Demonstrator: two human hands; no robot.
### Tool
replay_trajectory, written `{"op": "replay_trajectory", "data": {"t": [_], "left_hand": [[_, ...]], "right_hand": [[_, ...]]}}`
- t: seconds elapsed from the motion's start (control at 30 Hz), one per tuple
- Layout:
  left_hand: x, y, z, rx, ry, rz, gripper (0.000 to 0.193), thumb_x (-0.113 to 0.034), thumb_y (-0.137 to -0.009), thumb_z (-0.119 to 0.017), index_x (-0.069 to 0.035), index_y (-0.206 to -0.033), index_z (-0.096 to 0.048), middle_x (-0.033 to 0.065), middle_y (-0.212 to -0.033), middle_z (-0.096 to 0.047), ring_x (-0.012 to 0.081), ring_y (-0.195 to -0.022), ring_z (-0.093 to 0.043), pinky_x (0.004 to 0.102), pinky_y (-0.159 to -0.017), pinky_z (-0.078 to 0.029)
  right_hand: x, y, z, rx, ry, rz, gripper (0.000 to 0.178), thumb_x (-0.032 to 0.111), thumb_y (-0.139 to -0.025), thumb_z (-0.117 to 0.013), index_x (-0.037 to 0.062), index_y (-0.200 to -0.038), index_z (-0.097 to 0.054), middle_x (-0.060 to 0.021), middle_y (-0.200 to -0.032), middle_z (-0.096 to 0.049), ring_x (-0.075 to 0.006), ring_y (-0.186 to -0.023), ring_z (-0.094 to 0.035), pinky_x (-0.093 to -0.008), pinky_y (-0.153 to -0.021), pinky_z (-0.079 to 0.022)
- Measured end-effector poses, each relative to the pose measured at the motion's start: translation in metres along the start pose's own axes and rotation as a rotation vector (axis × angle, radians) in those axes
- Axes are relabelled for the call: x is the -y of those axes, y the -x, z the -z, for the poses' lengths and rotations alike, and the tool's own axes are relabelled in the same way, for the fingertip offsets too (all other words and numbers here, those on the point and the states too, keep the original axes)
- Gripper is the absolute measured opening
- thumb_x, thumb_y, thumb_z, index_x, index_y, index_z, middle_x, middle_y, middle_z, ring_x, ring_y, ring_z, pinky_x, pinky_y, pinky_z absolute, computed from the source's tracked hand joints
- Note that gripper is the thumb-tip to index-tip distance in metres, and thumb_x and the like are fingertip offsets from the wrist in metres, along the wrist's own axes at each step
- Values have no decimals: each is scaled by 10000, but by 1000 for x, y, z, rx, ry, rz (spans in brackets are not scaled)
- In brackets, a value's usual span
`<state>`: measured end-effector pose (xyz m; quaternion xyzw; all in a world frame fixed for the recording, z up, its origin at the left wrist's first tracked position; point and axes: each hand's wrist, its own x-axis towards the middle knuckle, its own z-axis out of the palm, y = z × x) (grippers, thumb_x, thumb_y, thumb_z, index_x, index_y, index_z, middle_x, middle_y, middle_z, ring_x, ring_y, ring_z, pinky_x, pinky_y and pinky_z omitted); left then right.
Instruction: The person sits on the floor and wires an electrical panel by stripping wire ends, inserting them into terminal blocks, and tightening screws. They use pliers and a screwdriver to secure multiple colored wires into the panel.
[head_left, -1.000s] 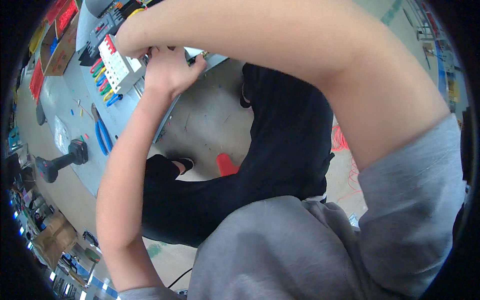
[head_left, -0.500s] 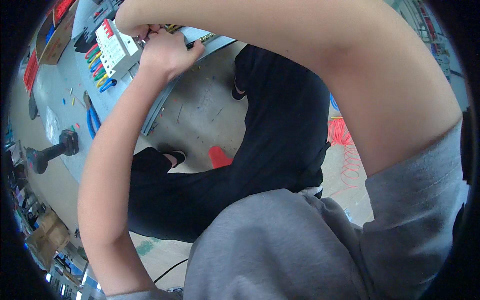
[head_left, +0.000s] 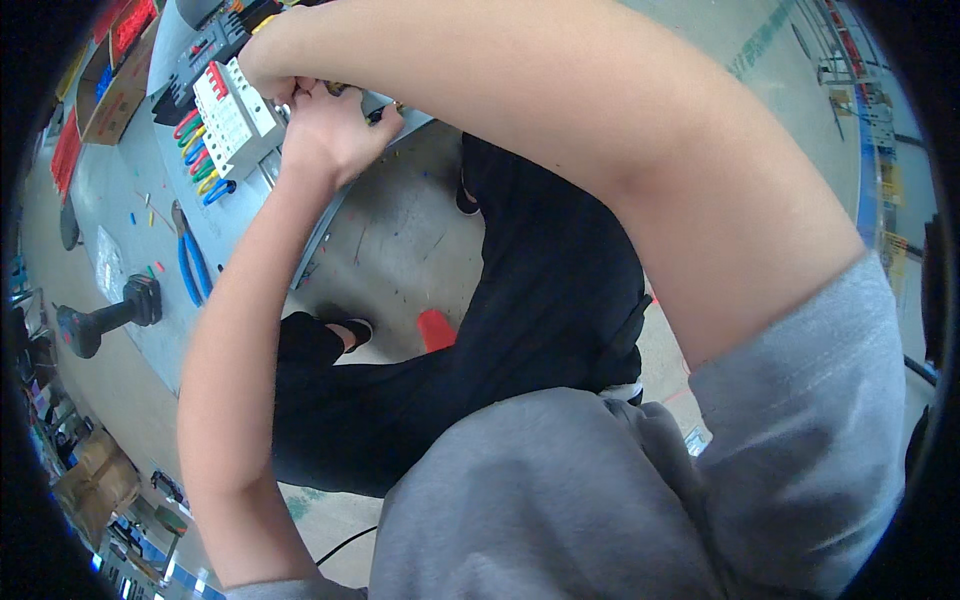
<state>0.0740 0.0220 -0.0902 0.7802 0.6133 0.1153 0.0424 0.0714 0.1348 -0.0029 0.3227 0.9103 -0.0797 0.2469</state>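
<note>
At the upper left, a white circuit breaker with red toggles sits on a metal rail, short looped wires in several colours along its left side. Close against its right side is my left hand. Its fingers curl in and its thumb sticks out beside a small dark part. My right hand reaches over from above, fingertips bent down and meeting the left fingers. Whatever lies between the fingertips is too small and hidden to name. A larger black breaker stands just beyond the white one.
Blue-handled pliers lie on the grey table near my left forearm. A cordless drill rests by the table's edge. At the far left stands a cardboard box with coloured pieces. Below, a red object lies on the floor.
The whole view has shifted, so the table and breakers sit slightly lower in the picture. Both hands stay together beside the white circuit breaker.
</note>
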Motion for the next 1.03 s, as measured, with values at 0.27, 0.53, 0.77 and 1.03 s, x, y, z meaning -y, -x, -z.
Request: {"op": "replay_trajectory", "data": {"t": [0.27,0.53,0.77,1.03], "left_hand": [[-23,4,30,-19,194,-52,594,-478,-976,-614,-6,-1319,-723,293,-1376,-680,467,-1335,-595,511,-1186,-431],[-13,18,30,-58,142,-79,648,-535,-968,-621,-23,-1354,-718,283,-1434,-658,439,-1404,-555,530,-1241,-359],[-16,10,13,-91,-125,91,701,-582,-938,-627,83,-1083,-792,464,-1297,-580,562,-1286,-521,568,-1198,-382],[-32,11,28,-54,-56,225,559,-465,-895,-733,64,-1071,-772,417,-1460,-481,517,-1427,-459,485,-1201,-438]], "right_hand": [[3,25,-6,-107,-52,-60,401,225,-943,-695,168,-1329,-788,-63,-1272,-788,-287,-1174,-753,-570,-968,-585],[15,70,20,20,16,-35,426,262,-952,-724,162,-1363,-767,-69,-1311,-777,-284,-1194,-748,-546,-975,-581],[-30,0,-14,-81,-273,171,163,141,-856,-744,5,-883,-828,-133,-840,-794,-258,-716,-762,-438,-673,-602],[-51,37,-3,-310,-48,279,261,202,-845,-803,67,-1058,-869,-168,-1075,-820,-298,-1009,-799,-435,-908,-624]]}}
